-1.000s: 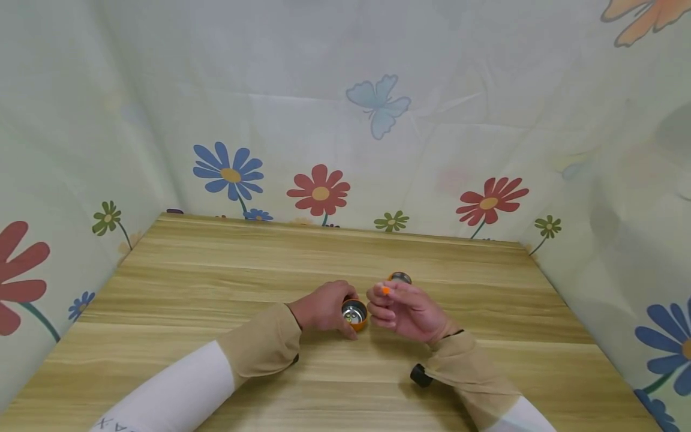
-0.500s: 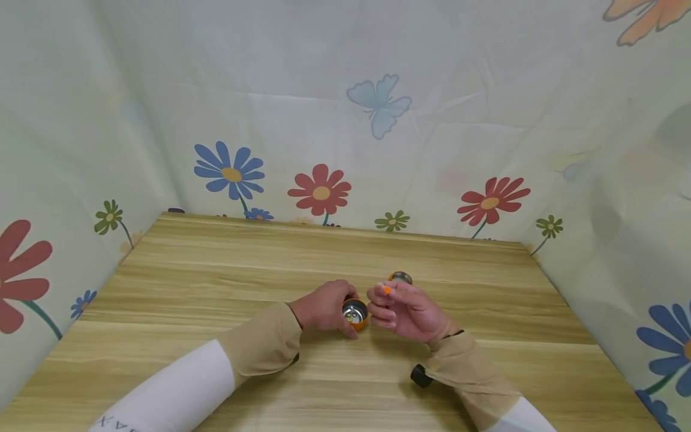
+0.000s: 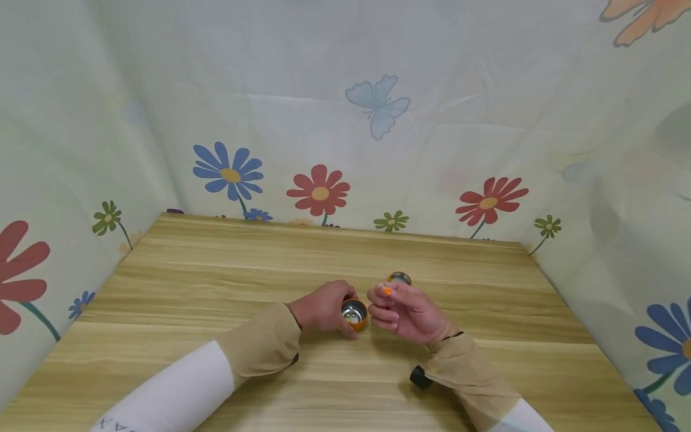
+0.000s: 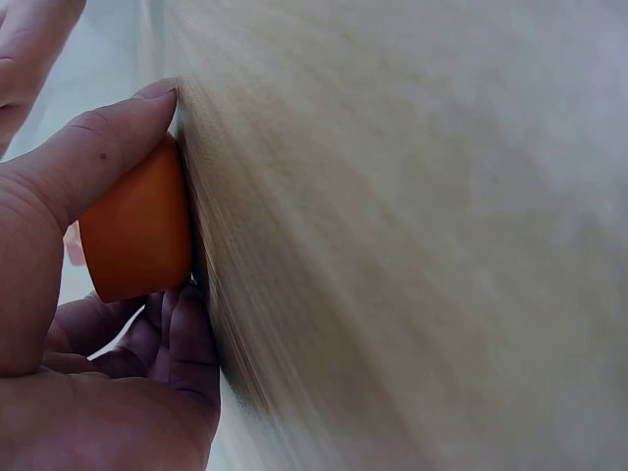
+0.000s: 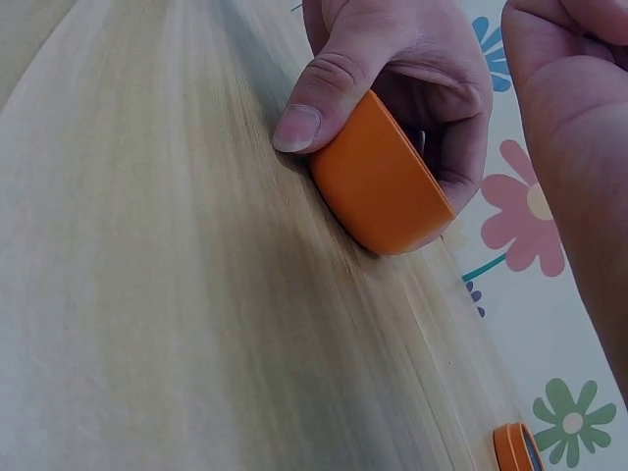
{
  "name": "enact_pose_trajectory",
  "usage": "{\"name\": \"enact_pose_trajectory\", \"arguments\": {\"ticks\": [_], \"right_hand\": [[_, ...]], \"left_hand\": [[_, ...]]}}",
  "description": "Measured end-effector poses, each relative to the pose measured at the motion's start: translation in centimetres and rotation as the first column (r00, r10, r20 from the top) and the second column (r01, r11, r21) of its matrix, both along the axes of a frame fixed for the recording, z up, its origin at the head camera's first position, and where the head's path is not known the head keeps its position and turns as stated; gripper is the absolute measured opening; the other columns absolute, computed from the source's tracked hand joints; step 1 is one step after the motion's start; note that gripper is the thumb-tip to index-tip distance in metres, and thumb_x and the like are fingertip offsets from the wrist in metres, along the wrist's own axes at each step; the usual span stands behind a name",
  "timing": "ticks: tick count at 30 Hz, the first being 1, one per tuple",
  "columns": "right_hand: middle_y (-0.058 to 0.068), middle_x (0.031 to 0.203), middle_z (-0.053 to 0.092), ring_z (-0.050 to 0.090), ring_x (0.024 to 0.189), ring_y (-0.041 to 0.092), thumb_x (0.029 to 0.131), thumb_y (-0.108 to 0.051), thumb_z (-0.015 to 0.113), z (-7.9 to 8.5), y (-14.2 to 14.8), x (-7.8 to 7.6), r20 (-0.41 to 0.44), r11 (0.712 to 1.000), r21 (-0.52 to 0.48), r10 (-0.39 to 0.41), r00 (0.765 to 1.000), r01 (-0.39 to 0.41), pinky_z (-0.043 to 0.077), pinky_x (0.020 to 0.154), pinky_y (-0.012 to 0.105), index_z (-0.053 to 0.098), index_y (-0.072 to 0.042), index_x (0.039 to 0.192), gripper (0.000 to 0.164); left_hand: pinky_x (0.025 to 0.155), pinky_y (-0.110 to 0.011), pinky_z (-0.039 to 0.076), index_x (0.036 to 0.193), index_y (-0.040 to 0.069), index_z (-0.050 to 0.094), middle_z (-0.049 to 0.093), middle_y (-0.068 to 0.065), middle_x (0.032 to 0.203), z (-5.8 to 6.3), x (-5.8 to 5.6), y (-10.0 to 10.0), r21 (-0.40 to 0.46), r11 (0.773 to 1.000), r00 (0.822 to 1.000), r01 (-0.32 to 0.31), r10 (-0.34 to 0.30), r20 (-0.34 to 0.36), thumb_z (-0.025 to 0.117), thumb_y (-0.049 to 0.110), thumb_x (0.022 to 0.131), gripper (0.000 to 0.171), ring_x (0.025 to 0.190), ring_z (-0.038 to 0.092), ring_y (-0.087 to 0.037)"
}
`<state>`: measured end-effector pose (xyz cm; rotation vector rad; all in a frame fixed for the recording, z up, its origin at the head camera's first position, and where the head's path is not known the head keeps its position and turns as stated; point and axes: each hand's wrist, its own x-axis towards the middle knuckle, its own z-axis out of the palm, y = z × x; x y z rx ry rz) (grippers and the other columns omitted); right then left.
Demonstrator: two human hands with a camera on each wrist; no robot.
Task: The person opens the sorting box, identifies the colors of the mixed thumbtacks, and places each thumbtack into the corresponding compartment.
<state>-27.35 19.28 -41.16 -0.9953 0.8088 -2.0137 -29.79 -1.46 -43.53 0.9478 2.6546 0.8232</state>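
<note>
My left hand (image 3: 327,307) grips a small round orange cup (image 3: 358,327) from its left side. Its metal-lined mouth faces up, and a few small pale and greenish round things lie at the bottom. In the left wrist view, thumb and fingers wrap around the orange wall (image 4: 142,231), which stands at the tabletop. Just right of the cup, my right hand (image 3: 412,315) is raised, palm turned inward. Its thumb and fingertips pinch a tiny orange bead-like piece (image 3: 387,292). The right wrist view shows the right hand (image 5: 574,108) only in part, with the bead-like piece hidden.
Behind the right hand stands a second round orange-rimmed metal piece (image 3: 400,277), partly covered by the fingers. A black cylindrical piece (image 3: 420,377) sits by the right sleeve. The wood-grain table (image 3: 243,258) ends at a flower-printed cloth wall (image 3: 270,102).
</note>
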Motion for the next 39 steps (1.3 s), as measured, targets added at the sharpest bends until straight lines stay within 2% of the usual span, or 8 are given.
{"name": "enact_pose_trajectory", "arguments": {"ticks": [8,15,20,24,26,29,33,39], "right_hand": [[0.000,0.079,0.025,0.025,0.059,0.012,0.103,-0.012,0.031,0.0,-0.1,0.0,-0.004,1.000,0.009,-0.008,1.000,0.008,0.027,0.055,0.022,0.052,-0.008,0.098,0.022],[0.001,0.082,0.027,0.027,0.060,0.012,0.103,-0.011,0.030,0.2,-0.1,0.1,-0.006,0.999,0.040,-0.005,1.000,0.006,0.026,0.055,0.022,0.051,-0.007,0.099,0.022],[0.002,0.082,0.027,0.025,0.059,0.013,0.104,-0.007,0.023,0.8,0.1,0.1,-0.030,0.992,0.104,-0.069,0.997,0.072,0.024,0.057,0.025,0.046,-0.005,0.093,0.025],[0.004,0.079,0.025,0.023,0.060,0.015,0.104,-0.002,0.018,1.1,0.1,0.0,-0.040,0.973,0.178,-0.142,0.989,0.146,0.022,0.058,0.028,0.044,-0.002,0.093,0.028],[0.005,0.075,0.025,0.023,0.059,0.016,0.104,-0.001,0.020,1.1,0.2,0.0,-0.068,0.951,0.240,-0.185,0.980,0.196,0.022,0.058,0.029,0.044,0.001,0.097,0.025],[0.004,0.071,0.026,0.024,0.058,0.016,0.104,-0.005,0.030,0.9,0.4,-0.2,-0.172,0.889,0.348,-0.251,0.953,0.297,0.024,0.057,0.029,0.045,0.003,0.099,0.018],[0.005,0.068,0.027,0.025,0.058,0.017,0.103,-0.014,0.041,0.8,0.4,-0.5,-0.321,0.799,0.443,-0.283,0.904,0.407,0.025,0.056,0.031,0.044,0.004,0.097,0.019],[0.006,0.063,0.027,0.025,0.053,0.020,0.102,-0.017,0.045,0.9,0.5,-0.7,-0.504,0.678,0.501,-0.276,0.819,0.537,0.027,0.051,0.030,0.052,0.000,0.098,0.019]], "left_hand": [[0.069,-0.021,0.043,0.096,0.014,0.058,0.050,0.005,0.087,0.1,0.0,0.0,0.001,1.000,1.000,0.000,0.000,0.009,0.091,0.034,0.057,0.055,0.077,0.050,-0.008],[0.069,-0.021,0.043,0.096,0.013,0.058,0.051,0.004,0.087,0.3,0.2,-0.1,0.002,1.000,1.000,0.004,-0.004,0.004,0.090,0.033,0.057,0.054,0.077,0.049,-0.008],[0.069,-0.021,0.043,0.096,0.014,0.058,0.050,0.005,0.087,0.1,0.1,-0.1,0.002,1.000,1.000,0.009,-0.009,0.000,0.090,0.034,0.058,0.054,0.077,0.049,-0.008],[0.069,-0.021,0.043,0.096,0.014,0.058,0.050,0.005,0.087,-0.1,-0.1,-0.2,0.009,1.000,1.000,0.016,-0.016,-0.013,0.090,0.034,0.057,0.054,0.077,0.049,-0.008],[0.069,-0.021,0.043,0.096,0.013,0.058,0.050,0.005,0.087,0.0,-0.1,-0.2,0.012,1.000,1.000,0.018,-0.018,-0.011,0.090,0.033,0.058,0.054,0.077,0.049,-0.008],[0.069,-0.021,0.043,0.096,0.012,0.058,0.051,0.004,0.087,0.2,0.1,-0.2,0.020,1.000,1.000,0.022,-0.021,-0.005,0.090,0.031,0.058,0.054,0.077,0.049,-0.009],[0.068,-0.021,0.043,0.095,0.013,0.058,0.051,0.004,0.086,0.3,0.1,-0.3,0.025,0.999,1.000,0.021,-0.021,-0.018,0.090,0.032,0.058,0.053,0.076,0.049,-0.009],[0.067,-0.021,0.043,0.092,0.014,0.057,0.050,0.005,0.084,0.2,0.2,-0.2,0.029,0.999,0.999,0.023,-0.023,-0.027,0.090,0.033,0.057,0.052,0.075,0.049,-0.009]]}}
